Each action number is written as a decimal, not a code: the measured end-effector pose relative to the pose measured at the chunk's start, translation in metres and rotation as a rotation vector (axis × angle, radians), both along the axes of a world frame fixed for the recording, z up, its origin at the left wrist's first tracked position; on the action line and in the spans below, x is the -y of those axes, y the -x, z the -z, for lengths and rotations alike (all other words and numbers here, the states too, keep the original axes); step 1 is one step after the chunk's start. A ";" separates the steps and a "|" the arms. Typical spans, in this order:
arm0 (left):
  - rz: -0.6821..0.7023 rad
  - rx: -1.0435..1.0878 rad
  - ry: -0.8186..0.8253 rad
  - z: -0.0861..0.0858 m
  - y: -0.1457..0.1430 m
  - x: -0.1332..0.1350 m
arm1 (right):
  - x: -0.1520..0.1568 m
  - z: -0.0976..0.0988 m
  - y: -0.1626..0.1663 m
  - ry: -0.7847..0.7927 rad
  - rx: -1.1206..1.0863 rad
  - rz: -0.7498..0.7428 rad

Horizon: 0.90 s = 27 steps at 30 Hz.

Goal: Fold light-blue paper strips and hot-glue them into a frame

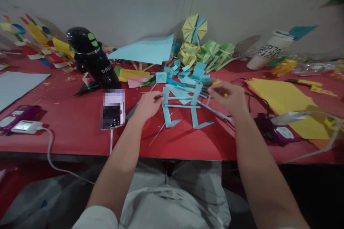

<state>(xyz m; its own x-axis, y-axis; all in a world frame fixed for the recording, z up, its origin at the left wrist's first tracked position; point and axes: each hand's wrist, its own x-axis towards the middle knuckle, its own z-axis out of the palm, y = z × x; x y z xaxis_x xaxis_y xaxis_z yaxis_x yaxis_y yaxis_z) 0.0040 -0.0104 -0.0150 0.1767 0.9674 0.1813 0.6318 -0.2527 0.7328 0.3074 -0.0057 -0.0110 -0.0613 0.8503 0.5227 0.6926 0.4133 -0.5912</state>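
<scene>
A frame of folded light-blue paper strips (pixel 185 109) lies on the red table (pixel 75 125) in front of me. My left hand (pixel 147 104) rests at its left side, fingers curled and pinching the end of a thin blue strip. My right hand (pixel 229 97) hovers over the frame's right side, fingers closed around a small yellow bit I cannot make out. More blue paper pieces (pixel 188 75) are heaped just behind the frame.
A phone (pixel 113 109) lies left of my left hand, with a black bottle (pixel 91 59) behind it. Yellow sheets (pixel 290 103) and a glue gun (pixel 276 132) sit at the right. Folded paper fans (pixel 204 50) and a white cup (pixel 268 50) line the wall.
</scene>
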 end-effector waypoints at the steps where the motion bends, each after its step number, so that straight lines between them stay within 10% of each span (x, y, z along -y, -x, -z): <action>1: 0.001 -0.004 0.002 -0.001 0.000 0.001 | 0.000 0.003 0.006 0.063 0.035 -0.112; 6: 0.008 -0.018 -0.007 -0.003 -0.001 0.001 | -0.006 0.016 0.034 0.070 0.258 -0.403; 27: 0.041 0.049 0.014 0.004 -0.001 -0.002 | -0.009 0.026 0.066 0.011 0.629 -0.434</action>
